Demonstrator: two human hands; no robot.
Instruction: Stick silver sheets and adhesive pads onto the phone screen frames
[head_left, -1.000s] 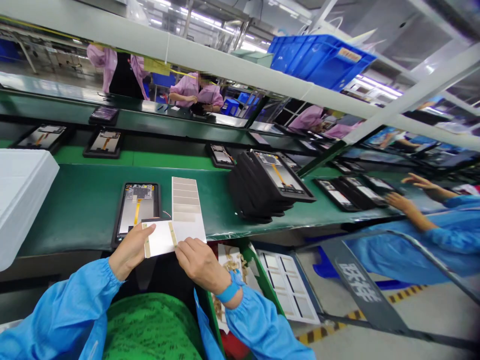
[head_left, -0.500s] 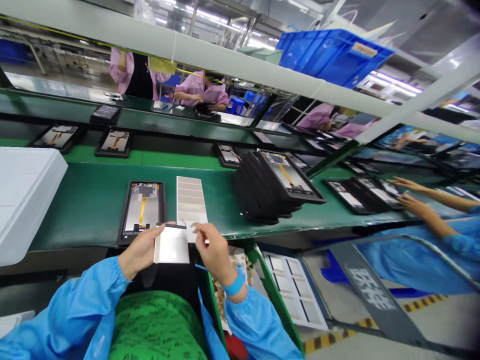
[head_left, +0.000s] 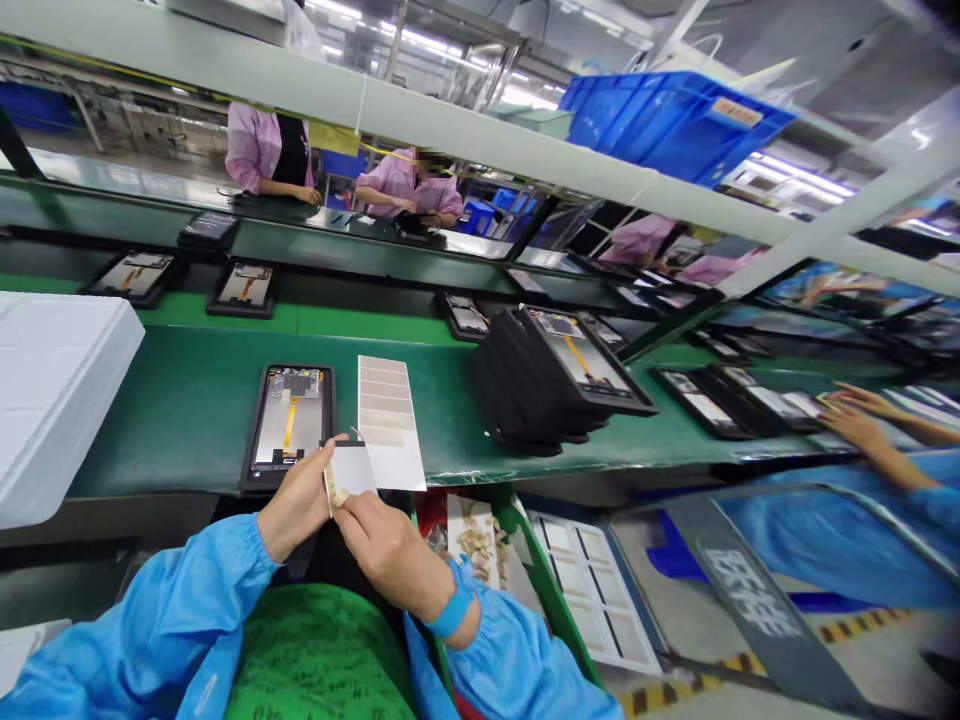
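Observation:
My left hand (head_left: 296,508) is closed on the left edge of a flat silver battery (head_left: 355,468), which has a black band and thin wires at its top. My right hand (head_left: 394,553) pinches a tan tape strip (head_left: 340,497) against the battery's lower left edge; the fingertips partly cover it. Behind my hands, an opened tablet (head_left: 262,425) with an orange ribbon cable lies in a black frame on the green bench. Beside it, a white backing sheet (head_left: 403,470) carries several beige tape strips.
A stack of black-framed tablets (head_left: 525,385) stands right of the sheet. White foam trays (head_left: 64,390) sit at left. Below the bench edge is a green bin (head_left: 559,610) with tape scraps. Another person's hands (head_left: 859,415) work at far right.
My right hand has moved from the backing sheet down and left to the battery, bringing a tan strip to its edge. The battery has tilted in my left hand.

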